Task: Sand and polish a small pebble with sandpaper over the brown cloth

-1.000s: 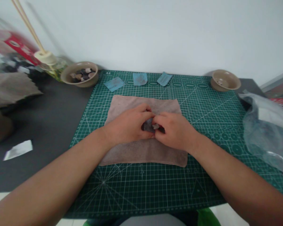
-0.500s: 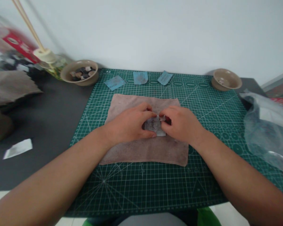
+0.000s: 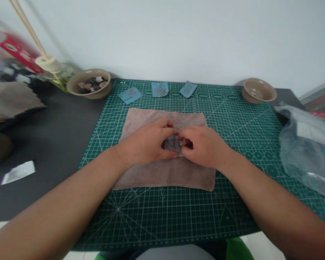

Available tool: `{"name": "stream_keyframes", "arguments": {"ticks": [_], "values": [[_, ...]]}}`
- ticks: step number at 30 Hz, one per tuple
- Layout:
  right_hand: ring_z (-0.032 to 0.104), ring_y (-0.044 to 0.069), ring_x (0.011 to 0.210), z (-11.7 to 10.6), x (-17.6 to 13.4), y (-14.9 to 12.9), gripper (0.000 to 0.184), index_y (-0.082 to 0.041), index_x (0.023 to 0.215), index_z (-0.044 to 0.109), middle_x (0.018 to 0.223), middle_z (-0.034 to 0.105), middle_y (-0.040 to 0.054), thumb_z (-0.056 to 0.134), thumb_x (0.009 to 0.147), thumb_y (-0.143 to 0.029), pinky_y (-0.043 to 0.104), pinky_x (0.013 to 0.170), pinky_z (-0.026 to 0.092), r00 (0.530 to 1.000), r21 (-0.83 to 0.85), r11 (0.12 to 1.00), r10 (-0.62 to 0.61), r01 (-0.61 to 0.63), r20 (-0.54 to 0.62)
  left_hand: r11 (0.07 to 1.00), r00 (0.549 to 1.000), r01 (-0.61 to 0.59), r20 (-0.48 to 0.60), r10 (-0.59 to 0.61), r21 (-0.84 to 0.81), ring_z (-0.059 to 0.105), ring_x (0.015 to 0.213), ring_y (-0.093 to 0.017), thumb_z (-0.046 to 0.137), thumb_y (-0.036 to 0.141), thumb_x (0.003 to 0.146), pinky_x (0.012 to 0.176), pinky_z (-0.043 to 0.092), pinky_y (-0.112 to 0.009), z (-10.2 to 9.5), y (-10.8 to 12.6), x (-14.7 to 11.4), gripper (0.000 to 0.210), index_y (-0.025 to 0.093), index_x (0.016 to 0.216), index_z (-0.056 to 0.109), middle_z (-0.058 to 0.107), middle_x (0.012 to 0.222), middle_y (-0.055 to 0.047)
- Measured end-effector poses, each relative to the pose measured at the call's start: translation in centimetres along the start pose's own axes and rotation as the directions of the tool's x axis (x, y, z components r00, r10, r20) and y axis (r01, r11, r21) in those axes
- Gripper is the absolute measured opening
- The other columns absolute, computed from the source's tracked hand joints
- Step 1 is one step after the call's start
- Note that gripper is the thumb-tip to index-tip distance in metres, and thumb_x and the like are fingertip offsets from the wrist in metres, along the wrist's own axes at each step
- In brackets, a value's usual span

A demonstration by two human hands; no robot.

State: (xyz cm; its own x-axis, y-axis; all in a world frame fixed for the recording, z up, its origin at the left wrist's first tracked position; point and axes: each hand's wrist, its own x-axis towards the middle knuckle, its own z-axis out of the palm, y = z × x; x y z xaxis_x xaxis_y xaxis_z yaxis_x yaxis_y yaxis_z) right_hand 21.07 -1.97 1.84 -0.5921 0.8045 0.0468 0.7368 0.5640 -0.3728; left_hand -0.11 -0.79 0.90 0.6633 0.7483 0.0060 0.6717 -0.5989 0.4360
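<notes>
My left hand rests on a brown cloth, thumb and forefinger spread apart at two edges of a small grey sheet that looks like sandpaper. In a pinch, my right hand holds a small pale stone against the right part of the sheet. The right fingers cover some of both sheet and stone. Fingertips of the two hands nearly meet at the sheet's upper edge.
Under the cloth lies a green cutting mat. Three blue printed pieces, one a blue square, lie behind. A bowl of stones stands back left, another bowl back right. A clear plastic bag sits at right.
My right hand has shifted slightly left and down over the sheet, with the stone still pinched. My left hand has kept its place on the sheet.
</notes>
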Motion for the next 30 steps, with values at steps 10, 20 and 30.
{"name": "stream_keyframes", "arguments": {"ticks": [10,20,30], "values": [[0.057,0.019,0.073,0.03,0.08,0.0,0.02,-0.016,0.093,0.071,0.086,0.069,0.0063,0.055,0.083,-0.024,0.032,0.064,0.035,0.999,-0.037,0.999,0.031,-0.031,-0.023,1.0,1.0,0.001,-0.001,-0.001,0.011,0.063,0.107,-0.026,0.076,0.048,0.079,0.094,0.051,-0.04,0.09,0.08,0.02,0.046,0.024,0.117,0.068,0.06,0.124,-0.007],[0.058,0.02,0.074,0.05,0.03,0.02,0.02,-0.016,0.093,0.071,0.086,0.068,0.0065,0.054,0.083,-0.023,0.032,0.064,0.035,0.999,-0.044,0.999,0.016,-0.018,-0.04,1.0,1.0,0.004,-0.011,-0.004,-0.015,0.063,0.107,-0.027,0.077,0.047,0.078,0.094,0.051,-0.041,0.03,0.06,-0.03,0.046,0.024,0.116,0.069,0.061,0.124,-0.008],[0.059,0.019,0.076,0.05,0.09,-0.04,0.02,-0.017,0.094,0.071,0.088,0.069,0.0065,0.055,0.084,-0.022,0.032,0.066,0.037,1.0,-0.017,1.0,-0.018,0.018,-0.004,1.0,1.0,0.004,-0.001,-0.004,-0.01,0.063,0.104,-0.027,0.074,0.046,0.08,0.092,0.052,-0.041,0.03,0.01,-0.06,0.039,0.022,0.111,0.069,0.06,0.122,-0.008]]}}
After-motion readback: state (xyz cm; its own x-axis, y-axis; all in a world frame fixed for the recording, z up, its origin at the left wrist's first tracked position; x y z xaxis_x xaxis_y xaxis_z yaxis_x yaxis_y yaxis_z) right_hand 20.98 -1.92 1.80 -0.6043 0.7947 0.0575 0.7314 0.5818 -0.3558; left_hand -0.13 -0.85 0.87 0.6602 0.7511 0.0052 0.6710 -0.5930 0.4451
